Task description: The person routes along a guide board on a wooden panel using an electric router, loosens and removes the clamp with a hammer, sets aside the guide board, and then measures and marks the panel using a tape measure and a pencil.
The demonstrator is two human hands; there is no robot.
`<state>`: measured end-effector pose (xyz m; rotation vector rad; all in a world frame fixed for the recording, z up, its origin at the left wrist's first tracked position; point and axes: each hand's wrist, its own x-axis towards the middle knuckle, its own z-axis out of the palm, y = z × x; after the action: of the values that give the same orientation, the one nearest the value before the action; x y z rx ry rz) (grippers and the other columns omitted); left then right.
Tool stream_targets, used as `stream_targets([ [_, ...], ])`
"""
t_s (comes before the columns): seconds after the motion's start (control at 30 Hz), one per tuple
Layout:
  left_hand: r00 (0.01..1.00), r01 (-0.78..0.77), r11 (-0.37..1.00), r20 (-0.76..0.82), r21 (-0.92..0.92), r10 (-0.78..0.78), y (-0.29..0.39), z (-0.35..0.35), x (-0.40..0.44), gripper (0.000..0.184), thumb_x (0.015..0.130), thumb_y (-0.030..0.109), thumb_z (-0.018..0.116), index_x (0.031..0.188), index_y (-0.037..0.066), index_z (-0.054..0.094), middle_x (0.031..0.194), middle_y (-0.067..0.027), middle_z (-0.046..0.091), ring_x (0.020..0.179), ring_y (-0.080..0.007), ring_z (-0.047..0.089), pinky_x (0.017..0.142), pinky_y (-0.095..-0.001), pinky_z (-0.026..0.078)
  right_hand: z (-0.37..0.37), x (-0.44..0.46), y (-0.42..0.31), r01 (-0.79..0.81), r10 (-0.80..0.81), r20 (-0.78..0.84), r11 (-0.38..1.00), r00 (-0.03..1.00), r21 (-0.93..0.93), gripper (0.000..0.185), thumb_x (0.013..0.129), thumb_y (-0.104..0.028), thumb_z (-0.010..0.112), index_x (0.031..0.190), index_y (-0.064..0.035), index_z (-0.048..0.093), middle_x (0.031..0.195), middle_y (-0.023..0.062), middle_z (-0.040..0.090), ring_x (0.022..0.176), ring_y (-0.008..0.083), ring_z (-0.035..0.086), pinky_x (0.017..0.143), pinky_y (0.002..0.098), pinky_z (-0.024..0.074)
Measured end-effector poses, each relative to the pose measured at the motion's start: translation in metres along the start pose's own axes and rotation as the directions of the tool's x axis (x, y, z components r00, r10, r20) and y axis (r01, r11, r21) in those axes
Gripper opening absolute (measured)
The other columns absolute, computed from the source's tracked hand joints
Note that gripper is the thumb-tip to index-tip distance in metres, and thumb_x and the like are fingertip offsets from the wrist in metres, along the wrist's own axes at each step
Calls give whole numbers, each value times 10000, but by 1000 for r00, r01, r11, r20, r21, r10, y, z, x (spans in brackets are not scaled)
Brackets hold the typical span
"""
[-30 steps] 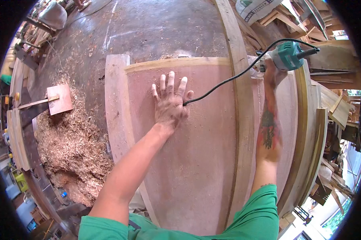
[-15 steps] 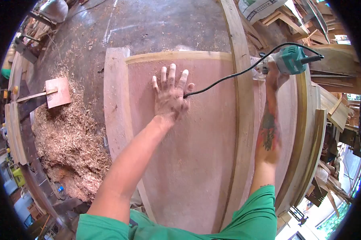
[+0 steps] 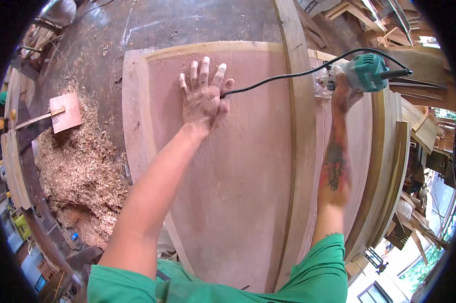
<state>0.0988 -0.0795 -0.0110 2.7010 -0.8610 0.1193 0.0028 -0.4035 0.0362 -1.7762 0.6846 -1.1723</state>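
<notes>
Power tool (image 3: 370,73) at two o'clock, clamped in right hand's (image 3: 344,92) grip, drawn slightly closer, baring wood (image 3: 319,54) beyond; left hand (image 3: 202,102), grip apart, flat on panel (image 3: 235,187) at eleven o'clock.

So we're wearing a green short-sleeved shirt (image 3: 207,290), pretty loose at the sleeves. We've got a large dark tattoo (image 3: 335,169) on the right forearm, small dark markings (image 3: 334,234) near that cuff, and a dusty left hand (image 3: 201,101).
</notes>
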Motion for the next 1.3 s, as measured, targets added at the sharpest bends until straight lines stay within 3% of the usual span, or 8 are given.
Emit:
stream_targets([
  [0.2,1000,0,999,-9,41,0,-2,5,1,563,957,406,457,1488,236,373,1584,-106,209,1472,-322,160,1176,-599,125,-7,-12,-9,-47,47,-17,998,999,29,376,692,-122,750,1015,50,665,975,80,654,840,188,616,771,337,506],
  [0.27,1000,-2,999,0,53,2,-3,5,0,575,947,392,463,1493,239,364,1586,-104,205,1474,-321,156,1178,-600,125,-9,-15,-13,-14,17,-68,999,998,38,292,676,-98,724,919,52,663,889,87,673,755,192,633,721,320,516],
  [0.33,999,-48,994,-5,94,49,-5,4,-1,544,1009,470,356,1484,207,384,1587,-141,223,1483,-342,141,1186,-588,84,-13,-18,-7,-13,17,-81,999,997,39,304,671,-98,737,923,53,660,898,88,674,757,193,632,722,319,515],
  [0.43,1000,-19,999,0,50,19,-4,5,1,562,952,378,409,1495,239,361,1591,-100,197,1480,-319,148,1187,-593,110,-17,-21,-5,19,-14,-99,998,995,51,330,662,-99,762,935,54,657,912,90,674,768,194,633,726,319,517],
  [0.77,998,-31,997,-46,66,34,-6,9,2,591,938,421,375,1500,241,354,1590,-109,212,1477,-329,159,1182,-601,111,-33,-35,-5,37,-29,-92,996,995,82,386,658,-97,800,985,46,651,955,91,667,807,204,636,752,325,526],
  [1.07,998,-22,996,-56,83,27,-7,13,6,561,998,497,331,1493,235,370,1588,-122,226,1482,-311,163,1198,-566,95,-46,-51,-17,-19,28,-92,995,995,97,293,696,-44,751,963,38,662,941,82,652,811,188,618,762,331,516],
  [1.13,994,-28,993,-103,117,40,-9,16,8,650,940,606,382,1487,255,382,1580,-93,255,1470,-315,200,1182,-593,115,-52,-52,-15,23,-18,-76,997,997,67,294,696,-49,750,963,38,661,941,80,652,812,187,618,761,330,517],
  [1.3,995,-13,996,-98,84,21,-6,14,9,686,924,660,410,1476,252,402,1580,-88,257,1471,-310,201,1187,-583,113,-64,-62,-23,39,-36,-34,995,999,92,288,698,-61,744,957,32,658,939,74,648,814,182,617,761,330,521],
])
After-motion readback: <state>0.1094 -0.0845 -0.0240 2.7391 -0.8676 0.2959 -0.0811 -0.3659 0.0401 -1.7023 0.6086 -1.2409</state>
